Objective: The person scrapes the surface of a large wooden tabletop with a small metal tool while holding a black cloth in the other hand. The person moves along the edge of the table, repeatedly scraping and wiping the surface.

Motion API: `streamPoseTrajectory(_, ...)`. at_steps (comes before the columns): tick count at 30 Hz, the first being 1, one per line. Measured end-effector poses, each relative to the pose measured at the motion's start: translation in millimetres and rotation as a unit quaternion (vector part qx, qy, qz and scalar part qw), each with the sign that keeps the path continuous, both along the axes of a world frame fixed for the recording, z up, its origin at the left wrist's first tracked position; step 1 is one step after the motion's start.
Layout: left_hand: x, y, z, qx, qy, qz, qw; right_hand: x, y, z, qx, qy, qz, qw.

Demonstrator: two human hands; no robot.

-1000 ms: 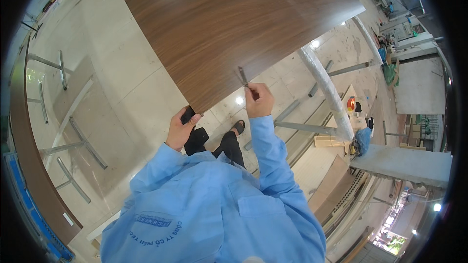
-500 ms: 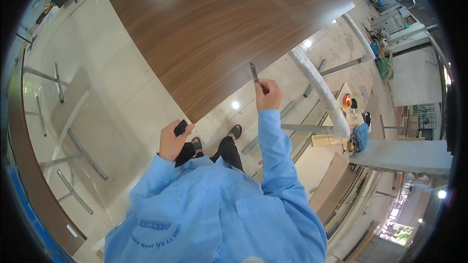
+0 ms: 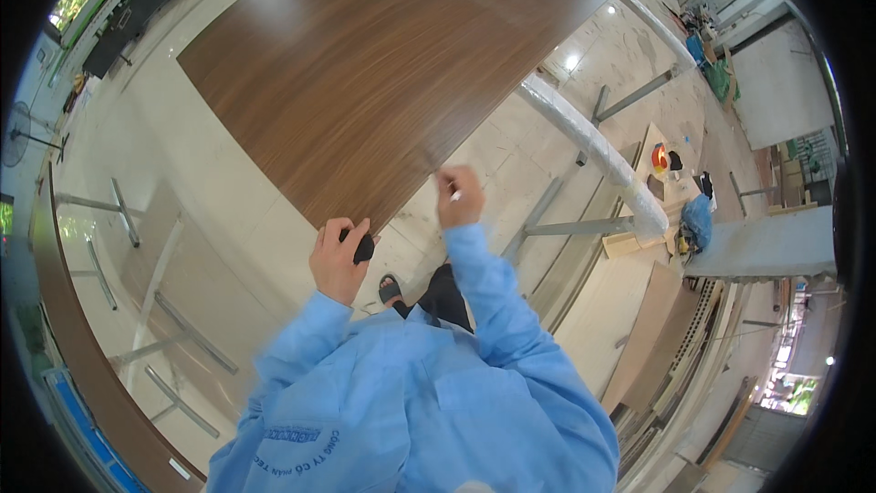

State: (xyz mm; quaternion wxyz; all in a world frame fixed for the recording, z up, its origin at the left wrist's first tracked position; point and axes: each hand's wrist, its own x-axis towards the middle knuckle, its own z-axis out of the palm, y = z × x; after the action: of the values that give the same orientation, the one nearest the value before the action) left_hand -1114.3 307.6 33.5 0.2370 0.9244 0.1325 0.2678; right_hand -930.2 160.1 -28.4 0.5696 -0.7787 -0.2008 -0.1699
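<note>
A large dark brown wood-grain board [image 3: 392, 64] lies flat in front of me, its near corner pointing toward my body. My left hand [image 3: 338, 263] is closed around a small black pad-like piece [image 3: 364, 248], with the fingertips at that near corner. Just beyond the right-hand edge, my right hand [image 3: 461, 196] is closed and a little blurred. From it a thin, dark, blade-like tool [image 3: 430, 162] extends over the board's edge; its exact kind cannot be made out.
White-wrapped supports [image 3: 598, 155] and metal legs stand right of the board. Further right are a low pallet with a blue bag [image 3: 696, 222] and stacked panels [image 3: 650, 338]. Another brown panel [image 3: 78, 310] stretches along the left, near metal stands [image 3: 187, 329].
My right hand has moved left and slightly down, bringing the thin tool to the board's edge. My left hand has shifted right onto the corner. The view has turned slightly.
</note>
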Motion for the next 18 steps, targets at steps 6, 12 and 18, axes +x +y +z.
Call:
streamPoseTrajectory(6,-2,1,-6,0.004,-0.017,0.002,1.000,-88,20,-13,0.006,-0.093,0.170,0.981)
streamPoseTrajectory(12,-2,-1,-6,0.004,-0.025,-0.001,1.000,7,8,-6,0.071,0.034,-0.014,0.997)
streamPoseTrajectory(18,-4,-1,-4,0.011,-0.017,-0.002,1.000,-41,8,-3,0.041,0.008,0.108,0.993)
